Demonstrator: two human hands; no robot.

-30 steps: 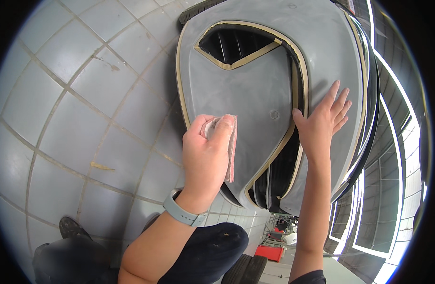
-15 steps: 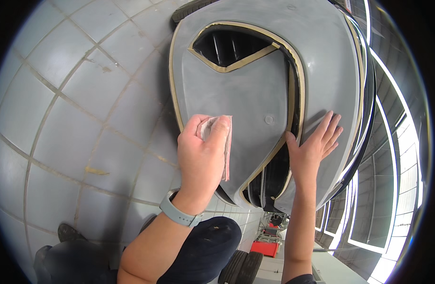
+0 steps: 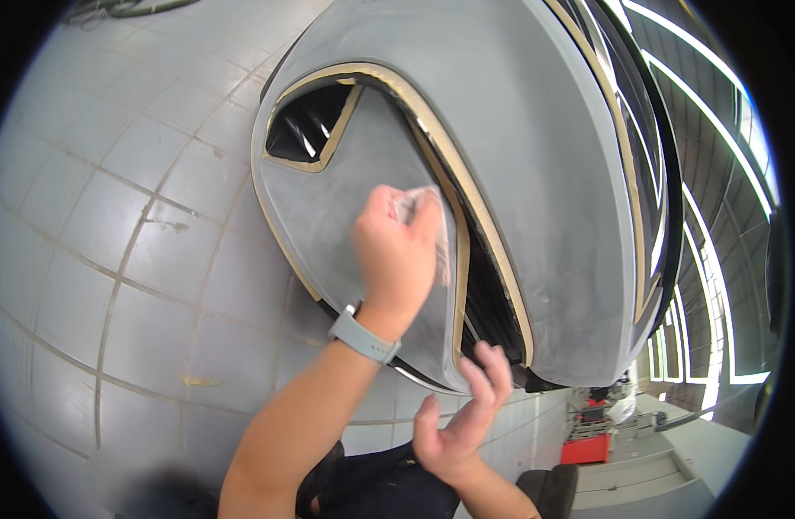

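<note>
A folded, pinkish sheet of sandpaper (image 3: pixel 442 251) is gripped between the thumb and fingers of my left hand (image 3: pixel 393 259). It lies against the grey, matt bumper panel (image 3: pixel 328 216), near the right side of the recessed area; the face toward the panel is hidden. My right hand (image 3: pixel 466 415) is off the panel, by its lower end. Its fingers are apart and slightly curled, with nothing in them. Tan masking tape (image 3: pixel 419 108) lines the recess around a black vent (image 3: pixel 306 125) at the upper left and a long black opening (image 3: pixel 488 294) at the right.
Grey floor tiles (image 3: pixel 77 259) spread out on the left, with a dark hose (image 3: pixel 129 9) at the far end. A red box (image 3: pixel 585 449) and a pale cabinet (image 3: pixel 648 480) stand at the lower right. Bright light strips (image 3: pixel 713 285) run along the right.
My right hand has left the panel and dropped toward me. My left hand, still holding the sandpaper, has shifted toward the recess's right edge. The whole view has turned.
</note>
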